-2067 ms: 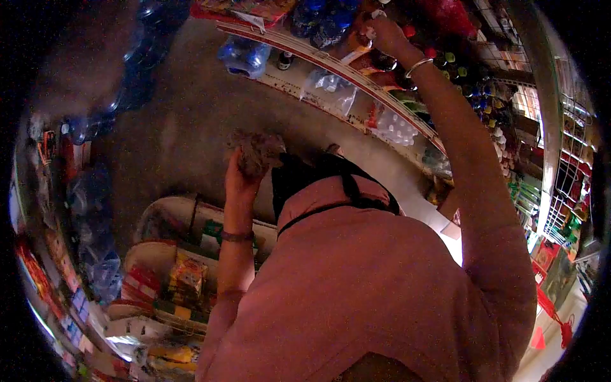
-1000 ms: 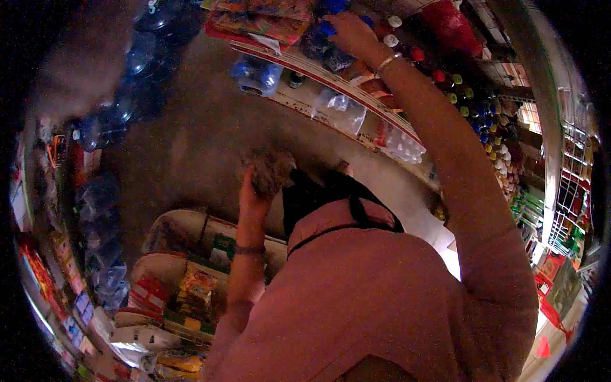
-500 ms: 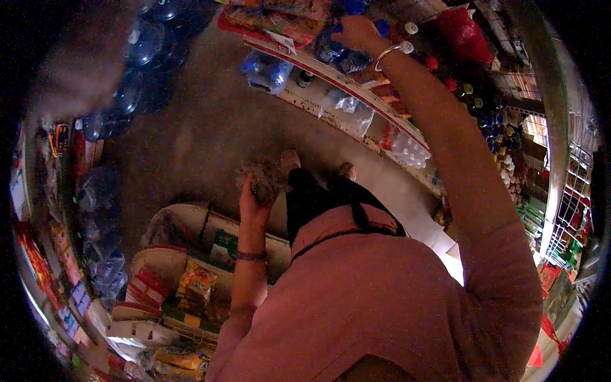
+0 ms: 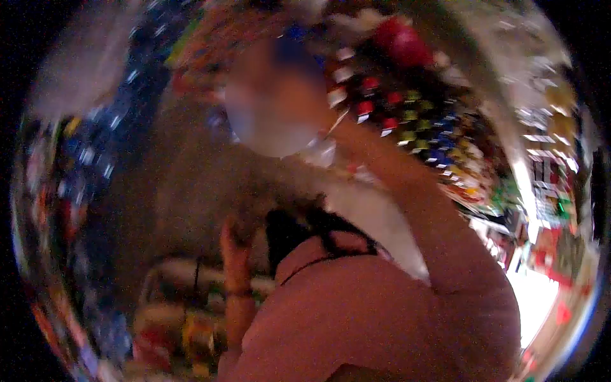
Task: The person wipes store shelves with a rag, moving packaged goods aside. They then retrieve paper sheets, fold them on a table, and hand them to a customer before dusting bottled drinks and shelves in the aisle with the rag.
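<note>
My left hand [image 4: 235,245] is low near my waist, its fingers closed on a crumpled grey-brown rag [image 4: 253,213] that blends into the dark floor. My right arm reaches forward over the shelf side. A smeared round patch covers most of my right hand [image 4: 312,102], so its fingers and anything in them cannot be made out. Bluish and pale tones show inside that patch. Close by, to the right of this hand, stand bottles with red caps [image 4: 365,107].
Rows of bottles with green, blue and yellow caps [image 4: 439,140] fill the right side. Large blue water bottles [image 4: 108,127] line the left. A shelf with packaged goods [image 4: 197,337] lies low at the left. Bright light enters at lower right [image 4: 534,302].
My right hand has come back from the shelf, leftward and nearer to my body. The camera view has swung, blurring everything. My left hand still has the rag and appears slightly lower.
</note>
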`<state>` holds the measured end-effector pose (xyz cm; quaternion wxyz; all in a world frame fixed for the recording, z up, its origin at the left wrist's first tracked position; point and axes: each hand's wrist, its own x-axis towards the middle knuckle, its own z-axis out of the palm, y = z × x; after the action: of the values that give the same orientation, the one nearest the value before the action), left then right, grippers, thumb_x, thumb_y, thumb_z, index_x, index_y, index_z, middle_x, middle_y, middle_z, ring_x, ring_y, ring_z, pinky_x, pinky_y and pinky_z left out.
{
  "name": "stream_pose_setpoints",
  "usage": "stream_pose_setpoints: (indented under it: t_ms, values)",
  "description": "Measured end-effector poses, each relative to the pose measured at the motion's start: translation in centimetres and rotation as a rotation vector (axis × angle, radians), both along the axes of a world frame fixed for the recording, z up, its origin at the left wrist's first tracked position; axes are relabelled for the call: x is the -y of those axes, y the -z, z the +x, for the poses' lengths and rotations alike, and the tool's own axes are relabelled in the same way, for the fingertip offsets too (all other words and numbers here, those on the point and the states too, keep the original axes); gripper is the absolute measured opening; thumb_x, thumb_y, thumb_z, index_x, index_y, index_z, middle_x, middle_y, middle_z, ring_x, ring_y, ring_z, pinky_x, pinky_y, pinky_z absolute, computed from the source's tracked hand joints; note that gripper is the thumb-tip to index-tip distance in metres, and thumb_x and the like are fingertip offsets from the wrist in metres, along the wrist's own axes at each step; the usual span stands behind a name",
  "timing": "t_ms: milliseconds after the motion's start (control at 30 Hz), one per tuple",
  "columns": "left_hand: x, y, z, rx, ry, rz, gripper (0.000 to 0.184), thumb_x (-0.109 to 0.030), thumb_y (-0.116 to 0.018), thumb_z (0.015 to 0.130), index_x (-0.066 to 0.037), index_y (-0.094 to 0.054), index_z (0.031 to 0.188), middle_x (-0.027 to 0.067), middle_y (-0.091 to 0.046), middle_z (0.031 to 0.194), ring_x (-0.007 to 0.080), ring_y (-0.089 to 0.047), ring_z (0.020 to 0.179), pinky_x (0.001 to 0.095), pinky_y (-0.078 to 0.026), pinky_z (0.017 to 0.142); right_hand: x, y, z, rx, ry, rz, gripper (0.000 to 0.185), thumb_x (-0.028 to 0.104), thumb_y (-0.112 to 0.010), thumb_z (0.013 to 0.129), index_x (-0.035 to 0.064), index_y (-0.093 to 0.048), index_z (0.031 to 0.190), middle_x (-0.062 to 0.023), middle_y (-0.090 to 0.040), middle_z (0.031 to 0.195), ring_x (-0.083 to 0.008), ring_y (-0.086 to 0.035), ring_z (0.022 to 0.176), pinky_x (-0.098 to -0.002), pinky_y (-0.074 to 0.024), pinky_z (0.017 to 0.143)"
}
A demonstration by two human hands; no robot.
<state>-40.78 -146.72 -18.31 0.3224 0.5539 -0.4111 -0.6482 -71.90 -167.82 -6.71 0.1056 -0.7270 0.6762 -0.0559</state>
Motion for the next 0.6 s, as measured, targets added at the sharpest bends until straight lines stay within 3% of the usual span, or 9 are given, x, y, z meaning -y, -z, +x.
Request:
stream_pose_setpoints:
  t_ms: [33, 67, 133, 233, 333, 400, 533, 600]
  values:
    - [1.1, 0.9, 0.7, -0.698, -0.347, 0.534, 0.044, -0.032, -0.052, 0.089, -0.009, -0.045, 0.126, 0.009, -0.046, 0.126, 0.0306, -0.047, 0.113, 0.0485, -0.044, 0.09, -2.1, 0.1, 1.6, 0.082, -0.063, -0.01, 0.046, 0.033, -0.062, 0.077, 0.0016, -0.055, 0.109, -0.0182, -0.059, 0.105, -0.0326, -0.055, 0.101, -0.0418, -0.0451, 0.085]
    - [1.6, 1.1, 0.4, -0.602, -0.498, 0.659, 0.046, -0.037, -0.052, 0.089, -0.01, -0.045, 0.125, 0.0094, -0.048, 0.122, 0.0287, -0.049, 0.11, 0.0483, -0.044, 0.087, -4.5, 0.3, 3.1, 0.168, -0.135, 0.015, 0.046, 0.033, -0.062, 0.078, 0.0022, -0.054, 0.111, -0.0182, -0.058, 0.107, -0.0326, -0.054, 0.102, -0.0418, -0.0447, 0.085]
    - [3.2, -6.7, -2.8, -0.531, -0.296, 0.51, 0.048, -0.042, -0.049, 0.089, -0.009, -0.047, 0.124, 0.0088, -0.049, 0.119, 0.0273, -0.05, 0.109, 0.0479, -0.044, 0.087, -9.4, 1.5, 5.7, 0.344, -0.287, 0.155, 0.047, 0.031, -0.062, 0.078, 0.0034, -0.052, 0.114, -0.0182, -0.056, 0.11, -0.0327, -0.053, 0.104, -0.0419, -0.044, 0.086]
    - [4.4, -5.6, -4.4, -0.36, -0.299, 0.71, 0.052, -0.046, -0.048, 0.089, -0.009, -0.046, 0.125, 0.0081, -0.051, 0.116, 0.0255, -0.051, 0.105, 0.0452, -0.044, 0.088, -15.1, 2.5, 7.7, 0.516, -0.38, 0.376, 0.049, 0.028, -0.061, 0.078, 0.0053, -0.049, 0.12, -0.0182, -0.054, 0.114, -0.0328, -0.052, 0.106, -0.042, -0.0429, 0.088]
    - [3.8, -11.2, -7.2, -0.607, 0.129, 0.552, 0.056, -0.05, -0.044, 0.089, -0.009, -0.043, 0.127, 0.0076, -0.051, 0.114, 0.0242, -0.052, 0.103, 0.043, -0.044, 0.086, -18.2, 2.5, 7.7, 0.585, -0.296, 0.407, 0.052, 0.026, -0.061, 0.079, 0.0071, -0.045, 0.125, -0.0181, -0.051, 0.119, -0.0329, -0.05, 0.109, -0.0421, -0.0418, 0.09]
    - [3.3, -12.3, -8.4, -0.663, 0.305, 0.495, 0.056, -0.051, -0.043, 0.09, -0.008, -0.042, 0.127, 0.008, -0.052, 0.114, 0.0238, -0.053, 0.103, 0.0415, -0.045, 0.086, -19.6, 2.5, 6.2, 0.609, -0.157, 0.342, 0.055, 0.024, -0.06, 0.079, 0.0083, -0.043, 0.129, -0.0181, -0.05, 0.121, -0.0329, -0.049, 0.11, -0.0421, -0.0411, 0.091]
    - [3.2, -17.0, -12.7, -0.479, 0.618, 0.433, 0.055, -0.048, -0.039, 0.092, -0.008, -0.041, 0.128, 0.0093, -0.053, 0.117, 0.0246, -0.053, 0.105, 0.0406, -0.045, 0.086, -23.1, 3.3, 2.2, 0.729, 0.007, -0.014, 0.054, 0.021, -0.06, 0.078, 0.0084, -0.044, 0.129, -0.0177, -0.052, 0.117, -0.0327, -0.053, 0.105, -0.0422, -0.0433, 0.086]
    - [3.4, -20.1, -14.5, -0.324, 0.737, 0.393, 0.054, -0.047, -0.037, 0.093, -0.007, -0.04, 0.129, 0.01, -0.053, 0.118, 0.0253, -0.054, 0.106, 0.0405, -0.046, 0.086, -24.0, 1.7, -0.1, 0.76, 0.086, 0.095, 0.054, 0.02, -0.059, 0.078, 0.0085, -0.044, 0.129, -0.0172, -0.054, 0.114, -0.0331, -0.056, 0.1, -0.041, -0.0451, 0.084]
